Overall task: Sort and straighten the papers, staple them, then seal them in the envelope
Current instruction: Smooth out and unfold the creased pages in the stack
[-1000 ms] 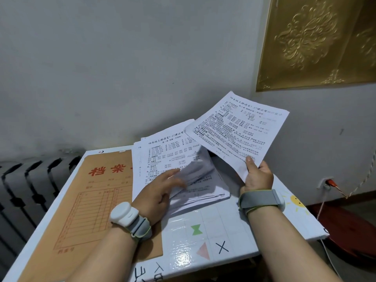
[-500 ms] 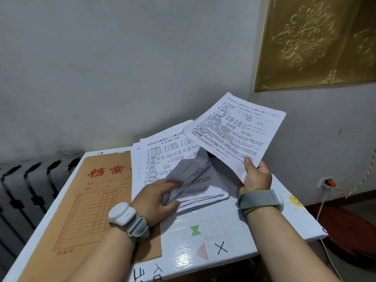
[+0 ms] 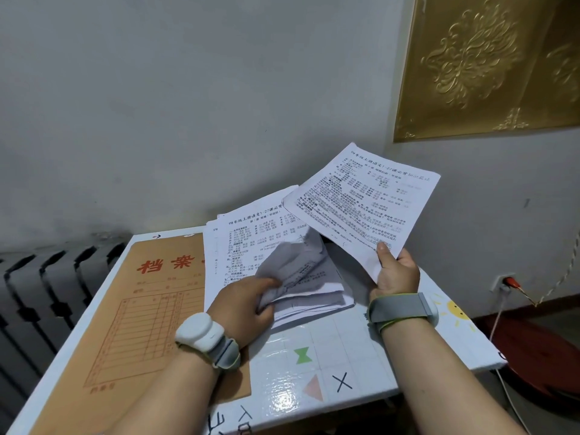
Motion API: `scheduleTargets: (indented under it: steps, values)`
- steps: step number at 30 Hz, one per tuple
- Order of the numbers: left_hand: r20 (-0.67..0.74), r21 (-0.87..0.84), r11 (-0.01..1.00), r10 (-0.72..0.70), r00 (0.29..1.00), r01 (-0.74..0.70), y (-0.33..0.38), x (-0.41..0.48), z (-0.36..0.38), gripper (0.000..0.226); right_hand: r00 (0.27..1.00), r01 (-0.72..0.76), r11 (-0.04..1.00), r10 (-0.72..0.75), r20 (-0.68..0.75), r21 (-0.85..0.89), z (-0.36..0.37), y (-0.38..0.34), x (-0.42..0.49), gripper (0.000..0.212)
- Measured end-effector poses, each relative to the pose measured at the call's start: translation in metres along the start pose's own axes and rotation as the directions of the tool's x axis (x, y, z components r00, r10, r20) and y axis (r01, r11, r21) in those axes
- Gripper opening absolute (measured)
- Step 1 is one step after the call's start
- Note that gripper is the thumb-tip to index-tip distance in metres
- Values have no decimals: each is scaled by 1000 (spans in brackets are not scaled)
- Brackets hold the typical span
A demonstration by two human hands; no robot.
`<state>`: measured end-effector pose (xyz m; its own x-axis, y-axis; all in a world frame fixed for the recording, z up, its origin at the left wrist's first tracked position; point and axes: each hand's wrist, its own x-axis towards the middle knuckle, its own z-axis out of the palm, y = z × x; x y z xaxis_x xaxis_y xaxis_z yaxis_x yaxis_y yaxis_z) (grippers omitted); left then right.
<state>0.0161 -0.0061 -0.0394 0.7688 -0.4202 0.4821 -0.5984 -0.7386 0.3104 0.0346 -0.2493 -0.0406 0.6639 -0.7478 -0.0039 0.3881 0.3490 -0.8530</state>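
A loose pile of printed papers (image 3: 238,246) lies on the white table (image 3: 351,356), partly over the brown envelope (image 3: 150,302) with red characters at the left. My left hand (image 3: 244,304) pinches a crumpled, curled sheet (image 3: 295,265) at the pile's near edge and lifts it. My right hand (image 3: 397,273) holds one printed sheet (image 3: 364,202) up in the air to the right of the pile, thumb on its lower corner. No stapler is in view.
A dark radiator (image 3: 47,287) stands left of the table. A wall socket with a red plug (image 3: 507,282) and a cord are at the right. A gold embossed panel (image 3: 489,64) hangs on the wall. A red object (image 3: 546,359) lies on the floor at the right.
My left hand went from lying flat on the pile to pinching the crumpled sheet and lifting it. The sheet in my right hand stayed almost still.
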Motion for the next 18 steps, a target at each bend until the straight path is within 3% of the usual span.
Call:
scheduleTargets:
  steps: [3, 8, 10, 12, 13, 16, 18]
  values:
    - [-33, -42, 998, -57, 998, 56, 7, 1, -1, 57, 1000, -6, 1000, 6, -5, 5, 0, 0, 0, 13]
    - [-132, -272, 887, -420, 898, 374, 1, 2, -9, 91, 995, 70, 995, -75, -63, -72, -2, 1, 2, 7]
    - [-33, -159, 916, -378, 925, 368, -2, 1, -8, 71, 990, 120, 986, -127, -58, -115, -3, 2, 1, 7]
    - [-114, -73, 927, -375, 920, 369, -3, 4, -9, 28, 985, 158, 977, -166, -39, -144, -4, 1, 0, 7]
    - [-185, -85, 900, -435, 881, 427, -2, 7, -14, 15, 982, 181, 969, -189, -28, -170, -4, 0, -1, 6]
    - [-401, -198, 810, -581, 709, 552, -10, 16, -40, 18, 970, 244, 941, -241, 40, -236, -2, -6, -8, 10]
    - [-563, -196, 860, -492, 664, 471, -15, 17, -55, 20, 955, 291, 908, -258, 145, -303, 1, -8, -13, 15]
